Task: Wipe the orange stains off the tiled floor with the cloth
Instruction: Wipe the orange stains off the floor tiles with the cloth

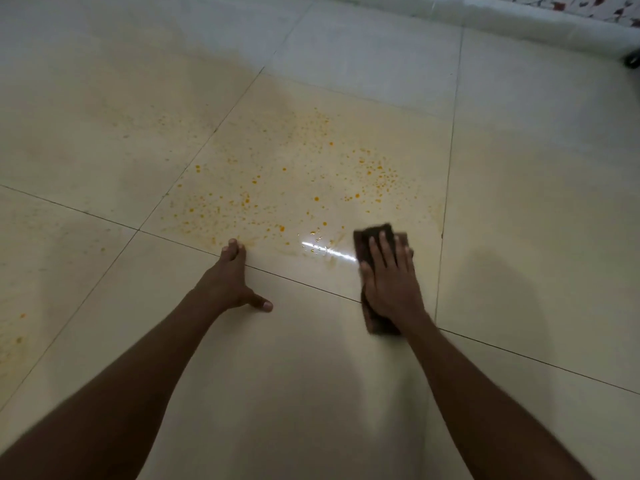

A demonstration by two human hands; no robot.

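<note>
Orange stains (294, 181) speckle one large cream tile in the middle of the floor, as many small drops and smears. A dark brown folded cloth (375, 237) lies flat at that tile's near right corner. My right hand (389, 282) presses down on the cloth with fingers spread, covering most of it. My left hand (230, 278) rests flat on the floor by the tile's near edge, fingers together, thumb out, holding nothing. A wet shiny streak (325, 251) lies between the two hands.
A few more orange spots (20, 317) sit on the tile at the far left. Dark grout lines (446, 188) divide the glossy cream floor. A pale wall base (519, 19) runs along the top right, with a dark object (632, 60) at the right edge.
</note>
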